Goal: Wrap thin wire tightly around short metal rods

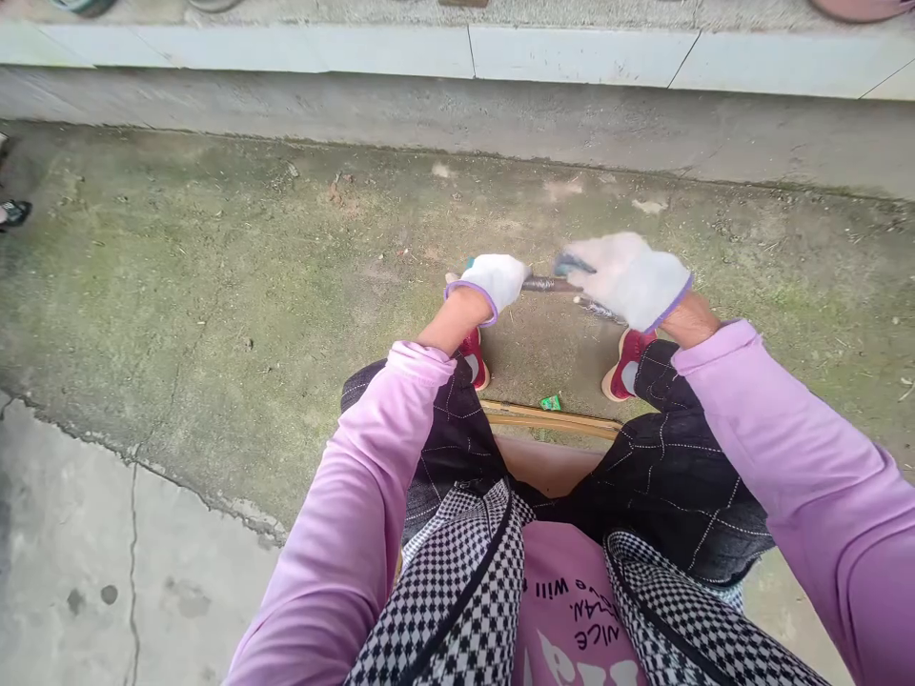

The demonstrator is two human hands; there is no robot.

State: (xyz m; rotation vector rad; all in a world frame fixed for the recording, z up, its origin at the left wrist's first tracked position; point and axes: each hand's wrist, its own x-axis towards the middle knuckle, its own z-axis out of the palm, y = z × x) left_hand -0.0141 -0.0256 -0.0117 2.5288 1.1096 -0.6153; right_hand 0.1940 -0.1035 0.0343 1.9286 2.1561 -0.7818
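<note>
My left hand (493,279), in a white work glove with a purple cuff, is closed around a dark brown rod (547,284). A shiny, silvery wrapping shows on the part of the rod between my hands. My right hand (623,278), gloved the same way, is at the rod's right side, fingers bent and blurred by motion. Below its palm pokes a thin silvery piece (601,310) with a pale tip. Whether this piece is joined to the rod I cannot tell. The fingers hide the rod's right end.
Below are my red shoes (629,357) and a wooden-edged seat (550,419) between my legs. A small green packet (550,403) lies on the mossy concrete ground (214,257). Ahead runs a raised ledge with white tiles (572,57). Another person's shoe (14,212) shows far left.
</note>
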